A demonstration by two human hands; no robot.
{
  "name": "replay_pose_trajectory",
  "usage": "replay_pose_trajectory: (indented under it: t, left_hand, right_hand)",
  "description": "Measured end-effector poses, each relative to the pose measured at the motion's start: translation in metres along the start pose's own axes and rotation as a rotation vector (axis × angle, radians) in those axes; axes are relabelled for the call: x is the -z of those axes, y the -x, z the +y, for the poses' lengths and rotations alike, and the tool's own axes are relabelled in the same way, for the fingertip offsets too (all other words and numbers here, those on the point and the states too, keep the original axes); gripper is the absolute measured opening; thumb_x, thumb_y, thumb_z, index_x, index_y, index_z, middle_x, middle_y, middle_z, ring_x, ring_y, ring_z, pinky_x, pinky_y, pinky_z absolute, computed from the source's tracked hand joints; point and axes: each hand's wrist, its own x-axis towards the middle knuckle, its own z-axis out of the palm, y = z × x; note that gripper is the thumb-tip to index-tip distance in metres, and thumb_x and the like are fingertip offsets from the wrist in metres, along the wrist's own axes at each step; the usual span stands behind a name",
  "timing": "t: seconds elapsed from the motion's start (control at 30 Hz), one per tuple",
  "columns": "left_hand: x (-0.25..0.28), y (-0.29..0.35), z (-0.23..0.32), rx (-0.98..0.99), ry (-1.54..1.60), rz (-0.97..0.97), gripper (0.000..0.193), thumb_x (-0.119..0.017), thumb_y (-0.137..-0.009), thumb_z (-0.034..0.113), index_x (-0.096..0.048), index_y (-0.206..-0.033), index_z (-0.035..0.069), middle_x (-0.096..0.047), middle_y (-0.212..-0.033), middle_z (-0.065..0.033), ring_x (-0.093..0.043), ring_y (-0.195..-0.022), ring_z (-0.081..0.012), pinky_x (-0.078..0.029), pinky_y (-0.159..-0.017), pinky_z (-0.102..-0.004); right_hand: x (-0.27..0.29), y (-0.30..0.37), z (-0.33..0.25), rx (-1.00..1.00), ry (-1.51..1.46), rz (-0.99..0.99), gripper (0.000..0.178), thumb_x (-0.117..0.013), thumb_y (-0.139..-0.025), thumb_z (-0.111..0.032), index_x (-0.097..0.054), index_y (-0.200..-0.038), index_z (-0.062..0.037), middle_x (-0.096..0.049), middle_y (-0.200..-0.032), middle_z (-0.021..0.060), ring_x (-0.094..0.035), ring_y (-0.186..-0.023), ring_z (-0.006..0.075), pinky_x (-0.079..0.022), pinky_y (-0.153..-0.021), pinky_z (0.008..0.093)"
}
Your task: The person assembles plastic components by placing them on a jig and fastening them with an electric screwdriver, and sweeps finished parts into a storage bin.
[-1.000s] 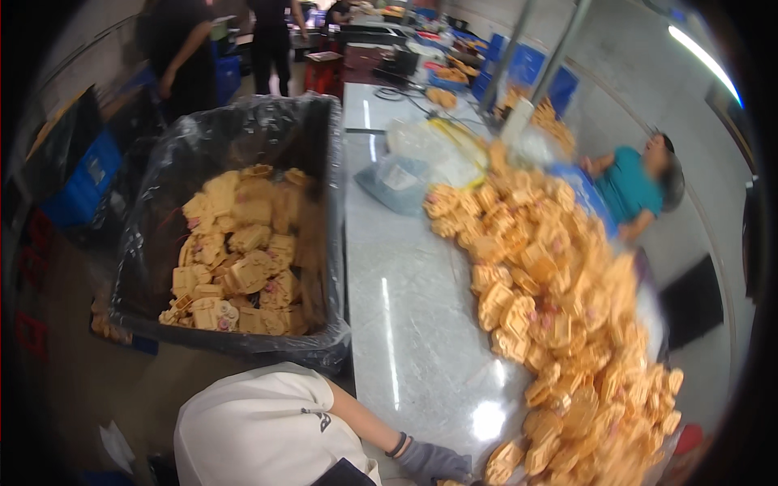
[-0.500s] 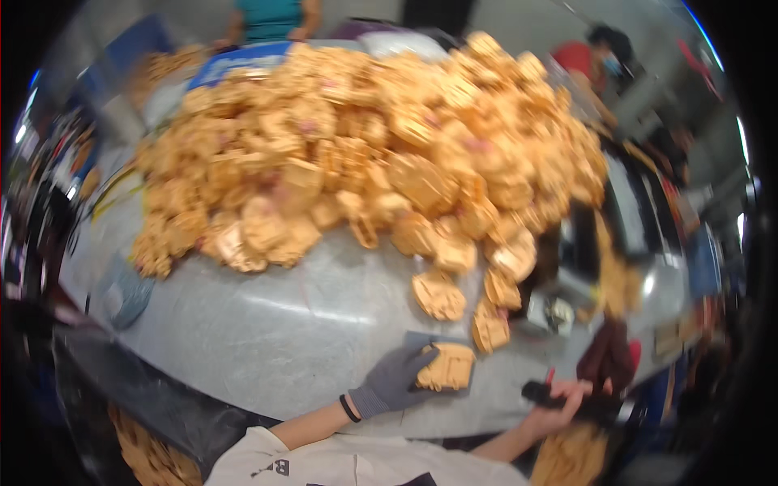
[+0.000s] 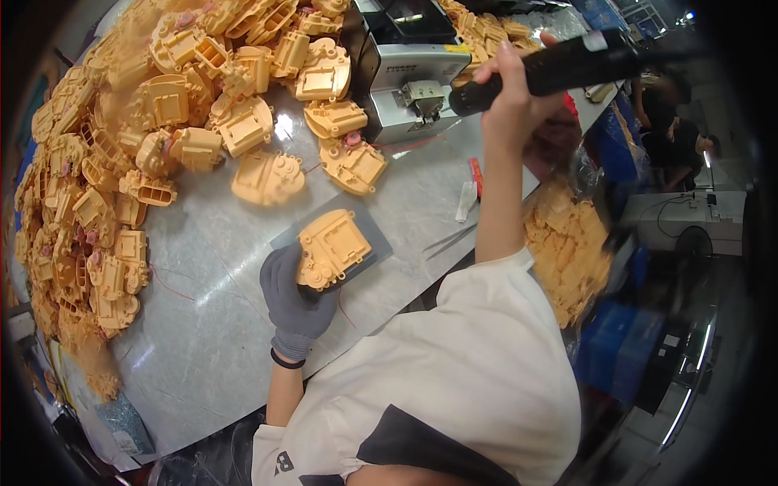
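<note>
My left hand (image 3: 296, 300), in a grey glove, grips the lower left side of an orange-tan plastic housing (image 3: 336, 245). The housing lies on a dark grey square pad (image 3: 378, 249), its recessed rectangular face up. My bare right hand (image 3: 514, 99) is wrapped round a black power screwdriver (image 3: 567, 69) with a cord at its rear end. The screwdriver's front end points left at the metal outlet (image 3: 425, 99) of a silver-and-black screw feeder (image 3: 413, 61). Whether its tip touches the outlet, I cannot tell.
Loose matching housings (image 3: 166, 101) are heaped along the far and left side of the metal table (image 3: 219, 324). Tweezers (image 3: 448, 242) and a small red-and-white tool (image 3: 468, 193) lie near the right edge. Below that edge is a bag of orange-tan parts (image 3: 567, 243).
My view has turned toward the right. My right hand has carried the screwdriver from near the table's front edge up to the screw feeder. My left hand still holds the housing on the pad.
</note>
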Motion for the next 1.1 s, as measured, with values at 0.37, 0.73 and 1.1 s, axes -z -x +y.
replay_pose_trajectory:
  t: [0.37, 0.73, 1.1]
  left_hand:
    - [0.007, -0.004, -0.005, 0.024, -0.082, -0.112, 0.079, -0.080, -0.057, 0.020, -0.044, -0.124, 0.000, -0.052, -0.116, -0.0158, -0.045, -0.110, -0.0357, -0.035, -0.097, -0.0434]
    - [0.000, -0.004, -0.018, 0.001, -0.084, -0.131, 0.077, -0.081, -0.055, 0.021, -0.048, -0.121, 0.001, -0.057, -0.114, -0.0139, -0.049, -0.109, -0.0317, -0.028, -0.106, -0.0468]
    - [0.005, -0.004, -0.017, 0.001, -0.094, -0.115, 0.076, -0.081, -0.057, 0.026, -0.048, -0.122, 0.003, -0.057, -0.115, -0.0129, -0.050, -0.109, -0.0322, -0.029, -0.105, -0.0473]
  right_hand:
    - [-0.001, 0.001, 0.036, -0.041, 0.132, -0.207, 0.035, -0.055, -0.073, 0.009, -0.041, -0.104, 0.0021, -0.053, -0.060, 0.0063, -0.050, -0.045, 0.0148, -0.045, -0.047, 0.0283]
    - [-0.001, 0.009, 0.010, 0.041, 0.018, -0.052, 0.014, -0.056, -0.074, 0.005, -0.050, -0.087, 0.0045, -0.055, -0.056, 0.0041, -0.052, -0.044, 0.0108, -0.042, -0.046, 0.0217]
    - [-0.016, 0.008, 0.037, 0.040, 0.048, -0.139, 0.028, -0.057, -0.068, 0.007, -0.041, -0.091, 0.0046, -0.053, -0.053, 0.0056, -0.052, -0.040, 0.0119, -0.043, -0.040, 0.0237]
